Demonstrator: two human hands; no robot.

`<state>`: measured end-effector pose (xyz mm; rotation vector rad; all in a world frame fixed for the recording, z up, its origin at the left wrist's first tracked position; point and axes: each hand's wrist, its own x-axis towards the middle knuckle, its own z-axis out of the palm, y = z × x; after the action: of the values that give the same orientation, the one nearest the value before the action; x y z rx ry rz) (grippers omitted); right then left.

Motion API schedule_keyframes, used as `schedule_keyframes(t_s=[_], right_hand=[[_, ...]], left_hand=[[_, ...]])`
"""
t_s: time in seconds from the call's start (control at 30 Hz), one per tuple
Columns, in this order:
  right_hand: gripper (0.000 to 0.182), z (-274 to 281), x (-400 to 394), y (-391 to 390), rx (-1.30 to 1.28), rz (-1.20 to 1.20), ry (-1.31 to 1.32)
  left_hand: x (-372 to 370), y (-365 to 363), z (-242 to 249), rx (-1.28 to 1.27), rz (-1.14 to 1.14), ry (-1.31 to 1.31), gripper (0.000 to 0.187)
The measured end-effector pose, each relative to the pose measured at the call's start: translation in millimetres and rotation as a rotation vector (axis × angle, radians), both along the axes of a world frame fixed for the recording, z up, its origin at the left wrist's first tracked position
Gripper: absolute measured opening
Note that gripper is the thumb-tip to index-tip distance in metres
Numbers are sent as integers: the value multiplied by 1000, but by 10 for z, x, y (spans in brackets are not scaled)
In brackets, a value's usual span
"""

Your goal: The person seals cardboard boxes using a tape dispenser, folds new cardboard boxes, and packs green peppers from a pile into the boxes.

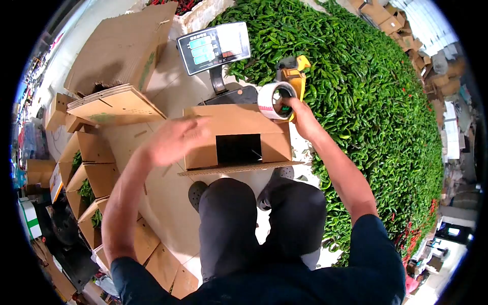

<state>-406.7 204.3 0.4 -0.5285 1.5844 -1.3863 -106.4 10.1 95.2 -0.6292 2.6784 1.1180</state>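
A cardboard box (202,145) stands in front of my knees, with two flaps folded in and a dark rectangular gap between them. My left hand (178,138), slightly blurred, is over the box's left side, fingers stretched out and holding nothing. My right hand (299,118) grips a tape dispenser (292,76) with a yellow handle and a wide roll of tape (267,101), above the box's back right corner. Part of the right fingers is hidden behind the roll.
A scale with a lit display (214,48) stands behind the box. Green peppers (376,117) form a big heap on the right. Flattened cardboard (119,46) leans at the back left. Open boxes (96,175) with green contents line the left side. My shoes (197,195) flank the box's front edge.
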Motion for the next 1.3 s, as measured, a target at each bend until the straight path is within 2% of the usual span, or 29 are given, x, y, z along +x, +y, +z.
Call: schedule_keyframes(t_s=[0.07, 0.17, 0.27, 0.37, 0.43, 0.5, 0.57, 0.6, 0.67, 0.77, 0.97, 1.07, 1.23, 1.3], right_hand=[[42, 116, 52, -35, -22, -38, -33], [42, 230, 30, -88, 13, 28, -128], [48, 255, -86, -181, -18, 31, -293], [43, 194, -157, -156, 41, 25, -368], [40, 209, -135, -114, 58, -26, -319], [40, 136, -104, -32, -86, -119, -21], [40, 289, 41, -4, -267, -196, 222], [39, 335, 2, 68, -260, -113, 409], [39, 478, 134, 152, -268, -69, 560], [46, 383, 258, 202, -227, -57, 571], [46, 158, 271, 241, -192, -46, 540], [47, 158, 324, 261, -231, -3, 602], [52, -170, 441, 287, -226, 179, 987], [54, -210, 439, 253, -240, 184, 922]], left_hand=[[121, 476, 240, -579, -153, 206, 58], [-152, 873, -195, -620, -197, 220, 63], [-468, 571, -299, -788, -82, 277, 68], [-688, 443, -1058, -828, -8, 135, 71], [-702, 477, -1006, -783, 47, 127, 73], [-684, 507, -974, -732, 37, 152, 74], [-630, 482, -939, -686, -1, 216, 74], [-623, 510, -936, -698, 14, 193, 73], [-671, 556, -888, -733, 39, 151, 71], [-704, 627, -776, -733, 16, 49, 67], [-659, 595, -1018, -701, 52, 233, 63], [-700, 573, -921, -707, 1, 101, 61], [-684, 574, -1074, -740, 44, 229, 59], [-687, 560, -1088, -722, 66, 282, 56]])
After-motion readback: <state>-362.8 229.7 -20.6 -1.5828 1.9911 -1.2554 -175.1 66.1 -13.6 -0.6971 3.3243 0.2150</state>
